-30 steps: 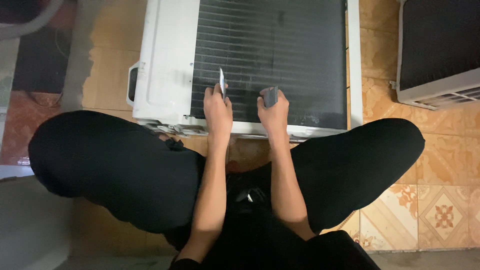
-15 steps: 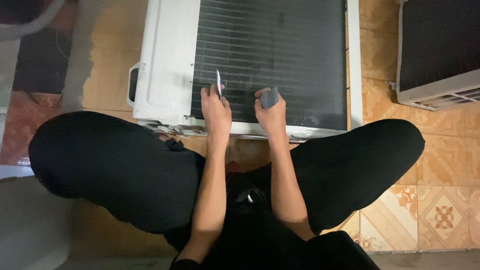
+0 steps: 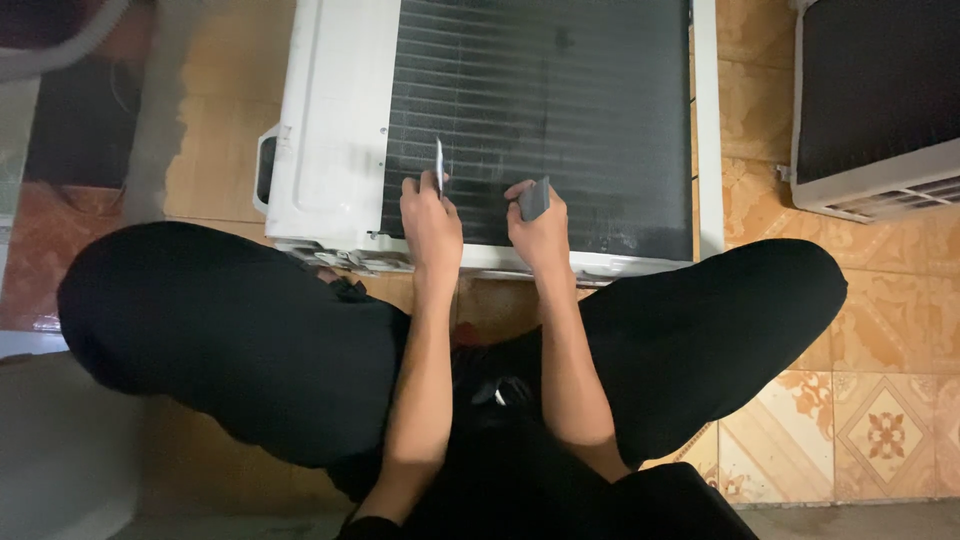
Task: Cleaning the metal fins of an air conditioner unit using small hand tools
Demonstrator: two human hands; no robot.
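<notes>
2 hands rest on the dark fins point(image 3: 560, 110) of a white air conditioner point(image 3: 330, 130) lying at 12 o'clock. Left hand point(image 3: 432, 222) grips a thin blade point(image 3: 439, 166), long axis 12-to-6; right hand point(image 3: 540, 225) grips a small grey block point(image 3: 535, 198).

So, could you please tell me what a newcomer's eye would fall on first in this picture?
First, the big white air conditioner unit lying on the tiled floor, its dark fin coil facing up. At the coil's near edge, the left hand holds a thin flat blade upright against the fins, and the right hand grips a small grey tool. A second unit sits at the upper right.
</notes>
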